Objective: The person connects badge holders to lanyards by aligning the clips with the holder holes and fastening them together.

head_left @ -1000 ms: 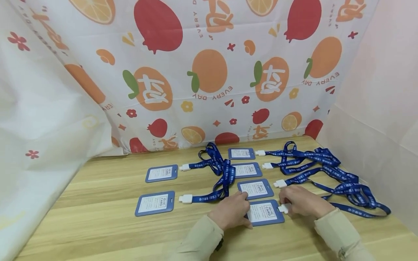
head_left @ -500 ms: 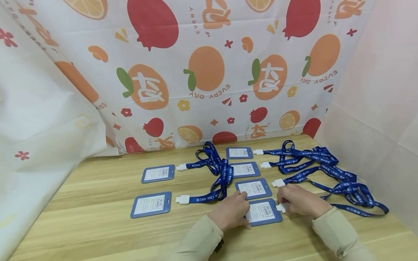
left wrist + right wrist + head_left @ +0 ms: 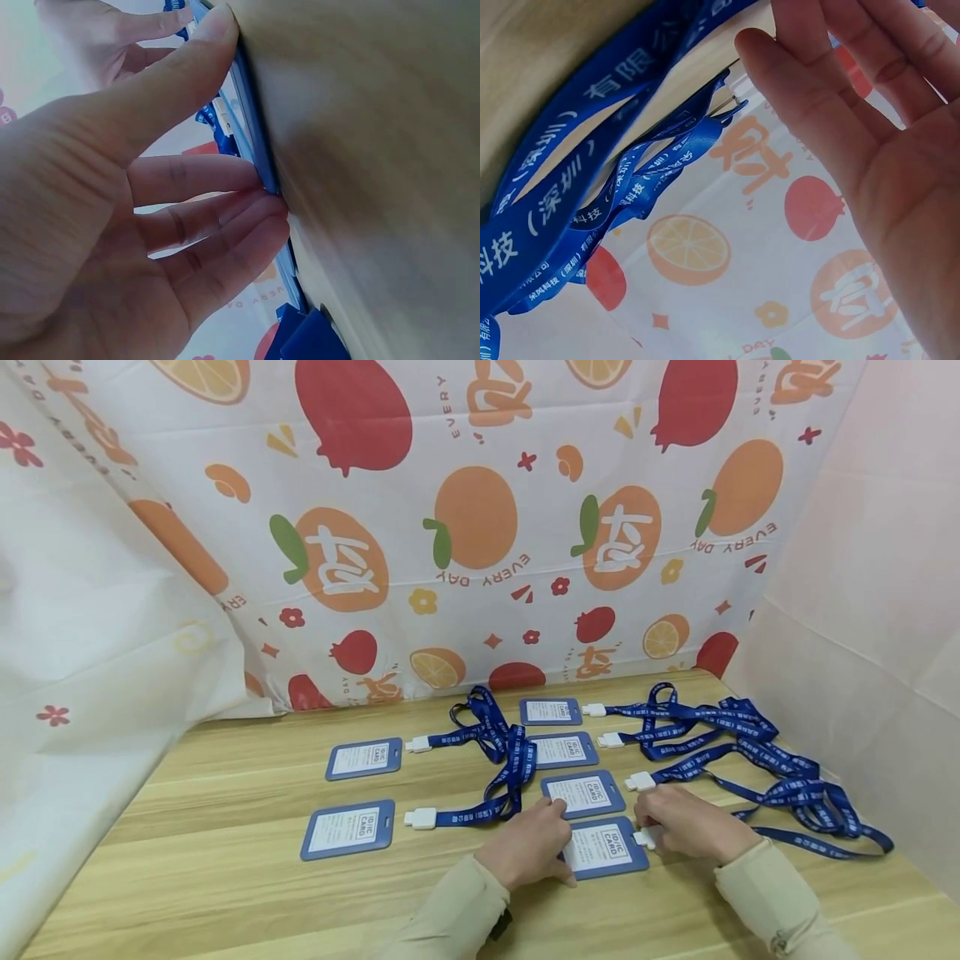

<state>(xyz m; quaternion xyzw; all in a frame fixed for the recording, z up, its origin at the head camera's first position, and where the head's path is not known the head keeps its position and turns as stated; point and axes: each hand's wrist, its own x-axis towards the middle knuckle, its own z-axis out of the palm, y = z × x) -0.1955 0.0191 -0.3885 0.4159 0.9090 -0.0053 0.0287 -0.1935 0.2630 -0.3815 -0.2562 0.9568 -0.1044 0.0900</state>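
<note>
My left hand (image 3: 527, 843) holds the left end of the nearest blue ID badge holder (image 3: 604, 849), which lies on the table. In the left wrist view, its thumb and fingertips press that holder's blue edge (image 3: 259, 146). With curled fingers, my right hand (image 3: 686, 821) pinches a white lanyard clip (image 3: 646, 838) at the holder's slotted right end; the fingers partly cover the clip. From there a blue lanyard (image 3: 821, 843) runs off to the right. Just beyond the held badge lies another blue badge holder (image 3: 583, 793), with a white clip (image 3: 640, 782) beside it.
Two badge holders (image 3: 347, 829) (image 3: 363, 759) lie at left, their lanyards (image 3: 513, 768) bunched mid-table. Farther back are two more holders (image 3: 551, 712) (image 3: 566, 749). Tangled blue lanyards (image 3: 750, 727) spread along the right. A fruit-print curtain (image 3: 405, 627) closes the back of the wooden table (image 3: 225, 893).
The head view has swung slightly, shifting everything a little to the left in it. Both hands keep the same hold on the badge holder and the clip.
</note>
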